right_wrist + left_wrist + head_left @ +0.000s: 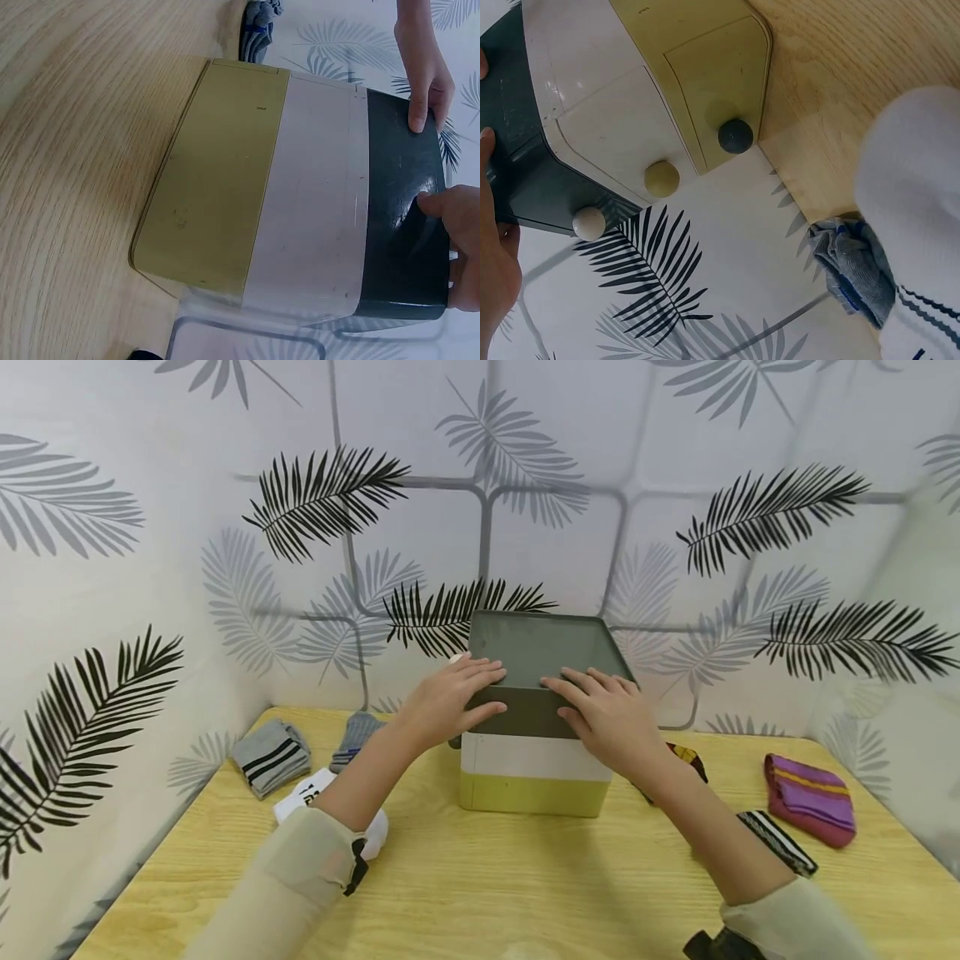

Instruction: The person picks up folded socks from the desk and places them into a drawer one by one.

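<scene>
A small three-tier drawer box [536, 756] stands on the table, dark green on top, white in the middle and yellow below. Its round-knobbed drawer fronts, including the yellow drawer [720, 82], show in the left wrist view. My left hand [450, 700] rests on the near left part of the green top, thumb against the side facing me. On the near right part lies my right hand [611, 718], its fingers spread over the top and its thumb down the same side. Both thumbs touch the green tier [401, 202] in the right wrist view.
Left of the box lie a grey striped sock bundle [270, 758], a blue-grey one [354, 737] and a white one [303, 792]. To the right are a purple bundle [810, 797], a black-and-white striped one [780, 842] and a dark patterned one [688, 760]. Leaf-printed curtain [555, 552] hangs behind.
</scene>
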`<state>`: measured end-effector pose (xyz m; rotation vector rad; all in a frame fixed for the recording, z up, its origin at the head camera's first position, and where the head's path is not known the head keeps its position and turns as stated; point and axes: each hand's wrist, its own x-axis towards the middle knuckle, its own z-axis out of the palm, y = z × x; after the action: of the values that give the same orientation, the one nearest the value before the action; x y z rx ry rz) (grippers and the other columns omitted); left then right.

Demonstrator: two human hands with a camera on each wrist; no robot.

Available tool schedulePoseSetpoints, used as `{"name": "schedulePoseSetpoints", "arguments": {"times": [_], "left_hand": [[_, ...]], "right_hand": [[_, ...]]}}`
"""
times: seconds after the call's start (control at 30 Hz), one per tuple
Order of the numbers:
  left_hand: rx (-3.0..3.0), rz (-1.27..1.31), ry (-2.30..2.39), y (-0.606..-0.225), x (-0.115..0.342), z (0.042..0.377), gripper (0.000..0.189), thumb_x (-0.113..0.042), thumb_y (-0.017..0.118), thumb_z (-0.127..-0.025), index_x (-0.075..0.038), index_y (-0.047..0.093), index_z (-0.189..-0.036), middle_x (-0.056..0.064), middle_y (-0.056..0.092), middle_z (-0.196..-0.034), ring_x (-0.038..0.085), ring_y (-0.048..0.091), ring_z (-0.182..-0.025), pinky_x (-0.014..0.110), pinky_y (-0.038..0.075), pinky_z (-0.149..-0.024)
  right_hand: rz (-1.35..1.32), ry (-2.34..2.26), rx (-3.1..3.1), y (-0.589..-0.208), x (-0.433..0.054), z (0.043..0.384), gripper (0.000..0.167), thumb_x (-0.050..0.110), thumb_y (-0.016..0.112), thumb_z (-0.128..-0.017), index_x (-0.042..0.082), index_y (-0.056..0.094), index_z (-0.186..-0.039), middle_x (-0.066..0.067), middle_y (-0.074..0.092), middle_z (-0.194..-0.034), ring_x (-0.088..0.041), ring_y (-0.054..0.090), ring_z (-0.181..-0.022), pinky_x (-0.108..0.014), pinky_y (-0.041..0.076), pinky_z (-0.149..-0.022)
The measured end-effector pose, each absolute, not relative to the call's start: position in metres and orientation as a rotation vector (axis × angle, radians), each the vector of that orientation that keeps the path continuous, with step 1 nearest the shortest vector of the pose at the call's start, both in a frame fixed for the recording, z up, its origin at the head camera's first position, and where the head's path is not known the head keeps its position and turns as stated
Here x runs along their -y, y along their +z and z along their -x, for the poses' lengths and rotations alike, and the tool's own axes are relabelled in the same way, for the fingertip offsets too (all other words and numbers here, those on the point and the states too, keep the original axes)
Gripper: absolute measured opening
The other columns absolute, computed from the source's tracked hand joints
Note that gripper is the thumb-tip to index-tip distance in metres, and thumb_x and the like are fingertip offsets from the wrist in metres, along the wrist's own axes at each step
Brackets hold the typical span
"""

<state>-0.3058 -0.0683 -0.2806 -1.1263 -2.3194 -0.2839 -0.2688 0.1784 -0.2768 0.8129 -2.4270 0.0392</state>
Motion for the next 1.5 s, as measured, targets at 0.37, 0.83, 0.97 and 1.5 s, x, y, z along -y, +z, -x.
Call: {"name": "schedulePoseSetpoints", "arguments": {"times": [0.37,0.83,0.97,1.5], "left_hand": [[2.198,1.012,-0.221,-0.290,0.050,0.288,0.047,-0.035,0.062,-0.088,-0.002,0.060,-0.121,0.011,0.057,-0.122,0.023,0.050,-0.116,0.032,0.027,-0.103],[2.234,0.651,0.085,-0.290,0.004,0.243,0.044,-0.041,0.057,-0.090,-0.007,0.064,-0.116,0.007,0.062,-0.115,0.020,0.054,-0.110,0.032,0.033,-0.100],[2.217,0.557,0.085,-0.292,-0.012,0.234,0.043,-0.041,0.060,-0.088,-0.006,0.066,-0.112,0.008,0.063,-0.112,0.022,0.057,-0.107,0.033,0.035,-0.098],[2.424,0.831,-0.257,-0.271,0.013,0.255,0.041,-0.042,0.041,-0.097,-0.014,0.065,-0.117,0.001,0.059,-0.120,0.017,0.049,-0.115,0.036,0.024,-0.105]], "right_hand": [[-0.932,0.165,2.317,-0.282,-0.196,0.271,0.039,0.016,0.064,-0.086,0.013,0.058,-0.125,-0.015,0.054,-0.124,-0.041,0.048,-0.112,-0.055,0.035,-0.091],[-1.076,0.348,2.357,-0.274,-0.222,0.268,0.041,0.003,0.064,-0.084,0.010,0.059,-0.124,-0.016,0.050,-0.130,-0.039,0.041,-0.119,-0.055,0.027,-0.097],[-1.045,0.327,2.346,-0.274,-0.225,0.263,0.043,-0.002,0.065,-0.082,0.008,0.060,-0.123,-0.018,0.052,-0.127,-0.039,0.044,-0.117,-0.055,0.029,-0.095],[-0.982,0.213,2.487,-0.268,-0.210,0.243,0.052,0.028,0.067,-0.085,0.006,0.052,-0.130,-0.012,0.049,-0.131,-0.033,0.040,-0.122,-0.052,0.026,-0.100]]}}
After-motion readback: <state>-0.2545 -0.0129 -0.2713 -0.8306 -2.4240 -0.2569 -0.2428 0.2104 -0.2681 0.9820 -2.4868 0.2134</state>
